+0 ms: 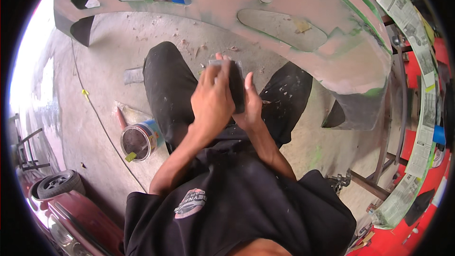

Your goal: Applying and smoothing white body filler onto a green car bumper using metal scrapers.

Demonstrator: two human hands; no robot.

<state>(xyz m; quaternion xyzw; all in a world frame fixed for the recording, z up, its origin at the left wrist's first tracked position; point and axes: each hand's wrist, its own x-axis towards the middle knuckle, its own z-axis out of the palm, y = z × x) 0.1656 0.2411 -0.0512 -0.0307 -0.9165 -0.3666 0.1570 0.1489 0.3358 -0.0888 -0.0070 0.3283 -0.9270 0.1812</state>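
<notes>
- The dark flat pad (238, 87) is between the two hands, above the person's lap. Its long axis runs away from the body, toward the car bumper.
- The left hand (211, 96) lies over the left part of the pad. Its fingers are close together and slightly blurred, so I cannot tell whether they grip the pad or only rest on it.
- The right hand (250, 105) is at the right side of the pad and is half closed about it. The thumb stands up along the edge; most of its fingers are hidden, but they seem to support the pad from below.
- The pink and green car bumper (222, 2) is straight ahead of the hands and apart from them. Its long axis goes across, from left to right. Neither hand is clearly the nearer one to it.
- On the floor (106, 78), to the left of the black trousers (167, 78), an open can (154, 132) stands well apart from the hands.
</notes>
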